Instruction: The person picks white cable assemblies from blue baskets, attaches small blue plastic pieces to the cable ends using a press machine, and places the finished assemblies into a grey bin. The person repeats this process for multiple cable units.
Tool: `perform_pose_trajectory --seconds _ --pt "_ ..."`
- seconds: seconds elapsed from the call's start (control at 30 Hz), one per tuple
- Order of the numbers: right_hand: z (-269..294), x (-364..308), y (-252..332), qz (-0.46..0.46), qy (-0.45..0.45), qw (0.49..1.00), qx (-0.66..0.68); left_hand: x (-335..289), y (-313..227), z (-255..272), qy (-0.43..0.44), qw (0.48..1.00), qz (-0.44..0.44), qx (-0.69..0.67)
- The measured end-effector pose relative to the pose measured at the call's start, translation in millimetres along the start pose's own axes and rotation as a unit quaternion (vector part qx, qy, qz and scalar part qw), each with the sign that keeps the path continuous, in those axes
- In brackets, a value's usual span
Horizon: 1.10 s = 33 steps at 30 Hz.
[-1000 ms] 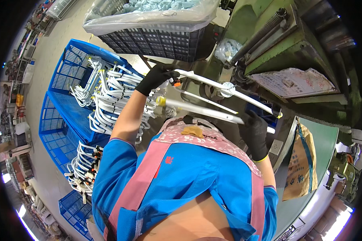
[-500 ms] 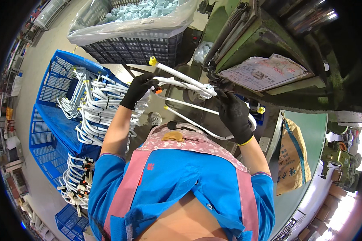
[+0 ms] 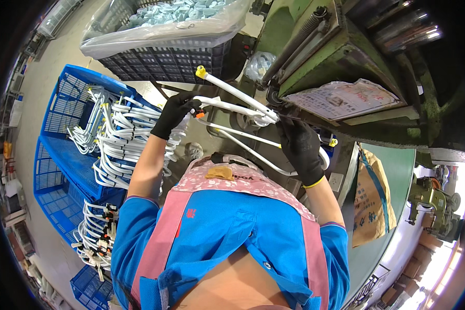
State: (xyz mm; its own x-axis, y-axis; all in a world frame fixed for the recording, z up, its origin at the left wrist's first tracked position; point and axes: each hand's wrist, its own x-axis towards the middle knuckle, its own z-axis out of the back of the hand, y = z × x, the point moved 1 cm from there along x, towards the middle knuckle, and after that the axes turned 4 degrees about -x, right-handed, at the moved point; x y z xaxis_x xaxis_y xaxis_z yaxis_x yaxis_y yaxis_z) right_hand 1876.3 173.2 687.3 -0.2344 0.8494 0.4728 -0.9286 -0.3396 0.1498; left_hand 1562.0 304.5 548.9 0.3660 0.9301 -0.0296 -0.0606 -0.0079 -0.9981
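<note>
Workshop floor (image 3: 31, 119), two gloved hands (image 3: 175, 115) (image 3: 300, 144), many tubes (image 3: 237, 94)

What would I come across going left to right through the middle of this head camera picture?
Blue crate → the person's left hand in a black glove → straight white tube with a yellow tip → black-gloved right hand → tan sack → small green machine.

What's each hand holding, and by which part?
Left hand: white tube, by the end beside an orange fitting. Right hand: yellow-tipped white tube, apparently by its lower end; exact grip hidden.
</note>
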Motion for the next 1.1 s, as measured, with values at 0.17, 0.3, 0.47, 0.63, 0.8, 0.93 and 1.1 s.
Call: perform_pose_trajectory --seconds 0.17,0.3,0.47,0.63,0.8,0.93,1.1 --pt "-3 -5 3 -0.026 0.012 0.999 -0.016 -1 -1 0 0.004 1.000 -0.019 0.012" --pt "-5 -13 5 -0.074 0.035 0.997 -0.014 -3 -1 -1 0.013 0.999 -0.044 0.015" --pt "-15 -14 8 -0.026 0.099 0.991 -0.081 -1 3 -1 0.010 0.999 -0.017 -0.034" --pt "-7 -13 7 -0.048 0.025 0.998 -0.033 -3 5 -1 -0.013 1.000 -0.015 0.018" --pt "1 -1 4 -0.018 0.034 0.998 -0.056 -3 2 -2 -0.013 1.000 -0.022 0.002" --pt "2 4 6 -0.011 0.028 0.999 -0.036 -3 2 -2 -0.006 1.000 -0.007 -0.016" --pt "1 1 4 -0.020 0.043 0.998 -0.045 -4 4 -2 -0.010 0.999 -0.027 -0.017"
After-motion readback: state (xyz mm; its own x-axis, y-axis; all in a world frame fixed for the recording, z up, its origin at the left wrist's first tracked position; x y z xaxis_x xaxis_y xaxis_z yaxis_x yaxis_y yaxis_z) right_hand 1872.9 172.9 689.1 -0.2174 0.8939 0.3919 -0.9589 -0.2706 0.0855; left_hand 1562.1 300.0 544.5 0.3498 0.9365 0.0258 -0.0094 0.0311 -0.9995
